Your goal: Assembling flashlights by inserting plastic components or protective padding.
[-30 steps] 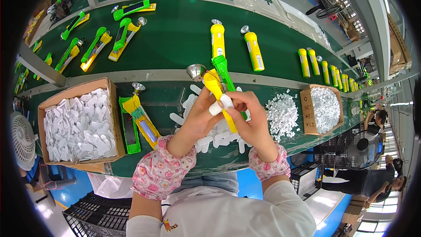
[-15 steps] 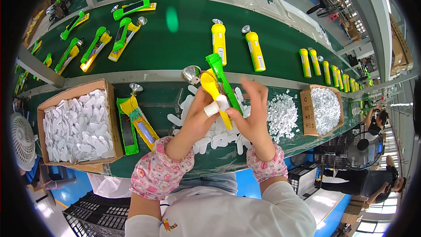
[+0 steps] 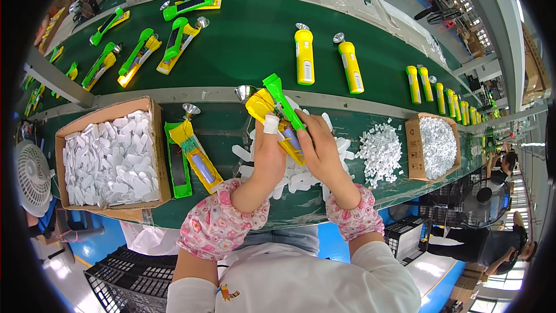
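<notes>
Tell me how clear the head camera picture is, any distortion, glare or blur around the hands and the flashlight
Head view: strong fisheye bend, so the green conveyor belt edges curve and a black rim rings the frame; lighting is bright and even, with little shadow; the open yellow flashlight, left hand and right hand look sharp; windows at far right are blown out.

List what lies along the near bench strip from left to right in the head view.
Cardboard box of white pieces → opened green and yellow torch lying flat → left hand → right hand, both on a half-open torch → loose heap of white bits → small box of white bits.
</notes>
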Demonstrator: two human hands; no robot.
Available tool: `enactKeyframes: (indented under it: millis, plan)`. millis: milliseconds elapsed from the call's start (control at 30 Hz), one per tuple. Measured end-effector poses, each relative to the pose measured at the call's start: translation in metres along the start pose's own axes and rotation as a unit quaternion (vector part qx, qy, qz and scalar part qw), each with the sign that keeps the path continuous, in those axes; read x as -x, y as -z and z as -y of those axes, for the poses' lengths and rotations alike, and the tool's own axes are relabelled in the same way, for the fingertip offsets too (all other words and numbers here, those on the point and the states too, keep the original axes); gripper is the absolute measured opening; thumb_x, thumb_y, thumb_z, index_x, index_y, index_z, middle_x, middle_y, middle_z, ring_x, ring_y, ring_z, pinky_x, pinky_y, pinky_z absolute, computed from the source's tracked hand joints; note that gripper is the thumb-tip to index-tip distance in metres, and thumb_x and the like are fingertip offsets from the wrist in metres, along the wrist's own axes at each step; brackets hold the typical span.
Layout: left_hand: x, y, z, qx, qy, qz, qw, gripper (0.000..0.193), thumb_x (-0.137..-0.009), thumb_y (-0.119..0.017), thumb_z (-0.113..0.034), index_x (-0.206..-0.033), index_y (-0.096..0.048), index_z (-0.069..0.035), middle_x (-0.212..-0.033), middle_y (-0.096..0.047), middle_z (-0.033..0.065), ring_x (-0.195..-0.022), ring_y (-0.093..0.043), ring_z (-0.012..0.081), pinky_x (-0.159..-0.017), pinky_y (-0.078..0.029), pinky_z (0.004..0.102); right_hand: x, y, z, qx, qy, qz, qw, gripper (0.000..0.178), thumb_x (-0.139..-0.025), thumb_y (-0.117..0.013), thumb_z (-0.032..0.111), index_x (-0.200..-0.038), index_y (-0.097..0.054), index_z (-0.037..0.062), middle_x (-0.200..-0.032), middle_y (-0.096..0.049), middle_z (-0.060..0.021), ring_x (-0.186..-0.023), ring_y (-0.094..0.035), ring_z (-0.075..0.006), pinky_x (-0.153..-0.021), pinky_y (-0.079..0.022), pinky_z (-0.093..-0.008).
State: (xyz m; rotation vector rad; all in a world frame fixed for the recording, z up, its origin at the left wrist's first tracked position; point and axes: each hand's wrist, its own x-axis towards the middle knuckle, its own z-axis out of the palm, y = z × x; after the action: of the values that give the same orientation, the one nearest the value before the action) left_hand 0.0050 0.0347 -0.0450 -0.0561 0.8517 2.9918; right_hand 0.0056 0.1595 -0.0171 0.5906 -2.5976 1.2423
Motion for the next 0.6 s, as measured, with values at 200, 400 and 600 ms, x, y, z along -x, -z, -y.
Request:
enactKeyframes:
  millis: [200,400,600]
  plan:
    - [-0.002,0.003,-0.006,0.004,-0.041,-0.052,0.998,0.038,-0.103,-0.036,-0.036,-0.13,-0.041,-0.009,-0.122,-0.055,0.0075,-0.114,-0.054,0.0203,-0.098,-0.042,0.0382,0.0,0.005,0.007,-0.044,0.03,-0.01,0.999,0.034,-0.094,-0.05,0.013,-0.124,-0.054,-0.0023,-0.102,-0.055,-0.0178,-0.089,-0.055,-0.0306,-0.08,-0.046,-0.0363]
    - [-0.004,0.017,0.001,-0.064,-0.016,-0.059,0.996,0.031,-0.1,-0.037,-0.028,-0.125,-0.041,-0.01,-0.114,-0.056,0.0078,-0.108,-0.058,0.0236,-0.096,-0.045,0.0396,0.004,-0.006,0.006,0.019,0.079,0.003,0.997,0.041,-0.091,-0.053,0.015,-0.129,-0.053,-0.0004,-0.1,-0.053,-0.0165,-0.09,-0.052,-0.0285,-0.08,-0.043,-0.0381]
    - [-0.001,0.011,-0.005,0.09,0.013,0.009,0.996,0.041,-0.1,-0.037,-0.037,-0.132,-0.04,-0.012,-0.123,-0.054,0.0106,-0.119,-0.052,0.0254,-0.1,-0.043,0.0445,0.006,-0.009,0.012,0.057,0.054,0.008,0.997,0.052,-0.086,-0.059,0.013,-0.137,-0.049,0.0075,-0.101,-0.045,-0.0149,-0.088,-0.052,-0.0279,-0.075,-0.047,-0.0358]
